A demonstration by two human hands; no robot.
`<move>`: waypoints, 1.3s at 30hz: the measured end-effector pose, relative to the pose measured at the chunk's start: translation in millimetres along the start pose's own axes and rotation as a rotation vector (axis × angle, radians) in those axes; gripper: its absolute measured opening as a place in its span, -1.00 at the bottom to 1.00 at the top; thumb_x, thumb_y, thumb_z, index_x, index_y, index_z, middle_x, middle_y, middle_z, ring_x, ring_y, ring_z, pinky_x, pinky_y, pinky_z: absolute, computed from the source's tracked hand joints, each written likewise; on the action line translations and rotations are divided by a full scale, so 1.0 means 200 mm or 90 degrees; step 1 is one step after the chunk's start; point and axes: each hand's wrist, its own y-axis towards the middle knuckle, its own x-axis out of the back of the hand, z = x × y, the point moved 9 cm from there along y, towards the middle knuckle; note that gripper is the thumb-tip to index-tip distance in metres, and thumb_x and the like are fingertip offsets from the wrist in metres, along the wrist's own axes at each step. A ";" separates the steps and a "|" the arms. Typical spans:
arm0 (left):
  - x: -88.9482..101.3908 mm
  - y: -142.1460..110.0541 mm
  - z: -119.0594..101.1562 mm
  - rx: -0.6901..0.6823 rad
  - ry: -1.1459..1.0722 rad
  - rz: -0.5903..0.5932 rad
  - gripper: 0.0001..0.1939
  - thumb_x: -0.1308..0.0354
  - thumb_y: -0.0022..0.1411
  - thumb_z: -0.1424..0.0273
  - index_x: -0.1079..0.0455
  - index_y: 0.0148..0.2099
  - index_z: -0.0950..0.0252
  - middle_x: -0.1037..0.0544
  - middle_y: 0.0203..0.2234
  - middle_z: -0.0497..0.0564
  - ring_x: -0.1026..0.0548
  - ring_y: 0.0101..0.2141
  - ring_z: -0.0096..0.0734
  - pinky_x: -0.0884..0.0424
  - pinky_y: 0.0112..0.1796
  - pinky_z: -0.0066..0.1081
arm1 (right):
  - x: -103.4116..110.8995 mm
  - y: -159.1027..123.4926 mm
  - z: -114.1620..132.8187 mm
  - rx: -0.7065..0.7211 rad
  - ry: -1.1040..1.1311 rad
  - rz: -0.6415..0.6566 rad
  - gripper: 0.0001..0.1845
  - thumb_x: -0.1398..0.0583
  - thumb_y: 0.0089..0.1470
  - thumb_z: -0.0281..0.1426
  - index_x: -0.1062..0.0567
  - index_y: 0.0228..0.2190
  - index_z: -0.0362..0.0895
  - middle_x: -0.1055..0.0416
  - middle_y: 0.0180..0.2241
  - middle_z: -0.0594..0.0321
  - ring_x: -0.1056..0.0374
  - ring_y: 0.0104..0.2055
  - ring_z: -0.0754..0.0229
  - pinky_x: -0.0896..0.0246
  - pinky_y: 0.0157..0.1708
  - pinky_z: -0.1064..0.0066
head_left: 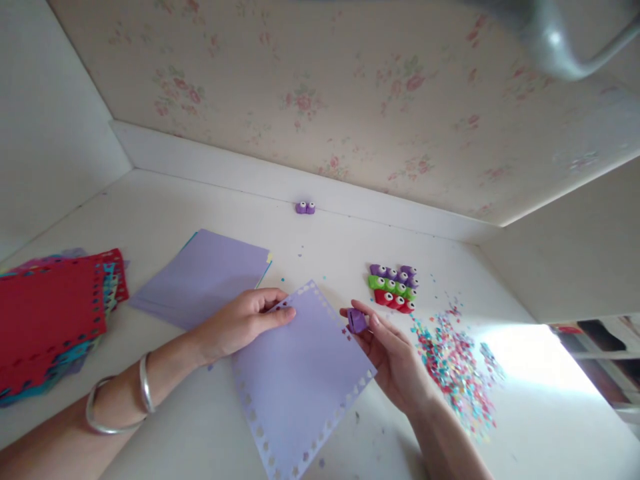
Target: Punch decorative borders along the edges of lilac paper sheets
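My left hand (240, 321) pinches the left edge of a lilac paper sheet (300, 373) whose borders are punched with small shapes. The sheet lies on the white table (165, 207). My right hand (387, 353) holds a small purple craft punch (357, 321) at the sheet's right edge, fingers closed round it. Two silver bangles sit on my left wrist.
A stack of plain lilac sheets (203, 277) lies behind my left hand. Punched red and blue sheets (50, 313) are piled at far left. Purple, green and red punches (394, 288) sit in rows at right, beside scattered confetti (453, 363). Another purple punch (305, 207) rests by the wall.
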 end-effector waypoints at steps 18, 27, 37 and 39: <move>0.03 0.01 0.00 -0.003 0.076 -0.032 -0.64 -0.17 0.23 0.05 -0.42 -0.21 0.27 -0.45 -0.38 -0.07 -0.41 -0.34 -0.36 -0.30 -0.33 -0.46 | -0.01 -0.01 0.00 0.022 -0.074 0.077 -0.65 -0.40 -0.02 -0.25 -0.59 -0.15 -0.03 -0.53 -0.27 0.21 -0.37 -0.28 0.23 -0.25 -0.25 0.41; 0.04 0.01 -0.01 -0.029 0.139 -0.043 -0.64 -0.13 0.24 0.05 -0.45 -0.21 0.26 -0.44 -0.40 -0.08 -0.39 -0.34 -0.34 -0.28 -0.32 -0.45 | -0.01 -0.02 0.02 0.047 -0.141 0.069 -0.62 -0.40 -0.04 -0.21 -0.58 -0.16 -0.04 -0.51 -0.29 0.19 -0.35 -0.27 0.18 -0.23 -0.27 0.37; 0.03 0.01 -0.01 -0.021 0.102 -0.038 -0.64 -0.16 0.22 0.05 -0.44 -0.24 0.26 -0.46 -0.40 -0.09 -0.42 -0.35 -0.34 -0.32 -0.33 -0.45 | 0.00 -0.02 0.03 0.062 -0.180 0.096 -0.60 -0.38 -0.01 -0.21 -0.56 -0.11 -0.03 -0.49 -0.28 0.20 -0.34 -0.26 0.19 -0.21 -0.26 0.36; 0.03 0.01 -0.01 -0.017 0.086 -0.036 -0.65 -0.18 0.21 0.06 -0.45 -0.23 0.27 -0.48 -0.39 -0.07 -0.44 -0.34 -0.32 -0.34 -0.33 -0.44 | 0.00 -0.02 0.02 0.067 -0.200 0.112 -0.61 -0.37 0.01 -0.23 -0.55 -0.10 -0.03 -0.47 -0.28 0.20 -0.32 -0.26 0.19 -0.21 -0.28 0.36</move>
